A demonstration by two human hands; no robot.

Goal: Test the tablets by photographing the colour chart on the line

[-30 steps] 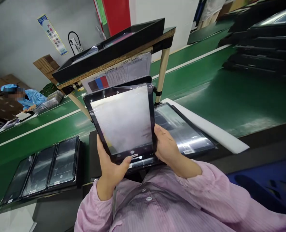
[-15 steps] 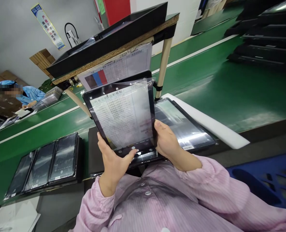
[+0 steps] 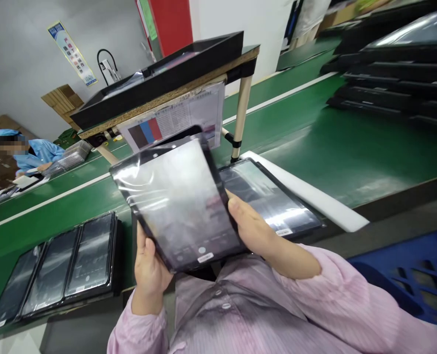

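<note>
Between my two hands is a tablet (image 3: 185,201) with a lit, greyish screen, clear film over its front and a small white label near its lower edge. My left hand (image 3: 150,268) grips the lower left edge, thumb along the side. On the right edge my right hand (image 3: 253,221) is closed, with its thumb at the rim and the other fingers hidden behind. Beyond the right hand, another film-covered tablet (image 3: 273,196) lies on the green bench. To the left, several dark tablets (image 3: 87,258) lie side by side in a black tray.
A wooden-topped stand (image 3: 236,118) holds a black tray (image 3: 167,73) and a printed sheet (image 3: 174,120). A white foam strip (image 3: 307,191) lies at right. Black trays (image 3: 395,83) are stacked far right, above a blue crate (image 3: 418,275). A co-worker (image 3: 37,152) sits far left.
The tablet has tilted and come slightly lower and left. My left thumb has moved off the screen's lower part to the side edge. The screen no longer shows the sheet's text sharply.
</note>
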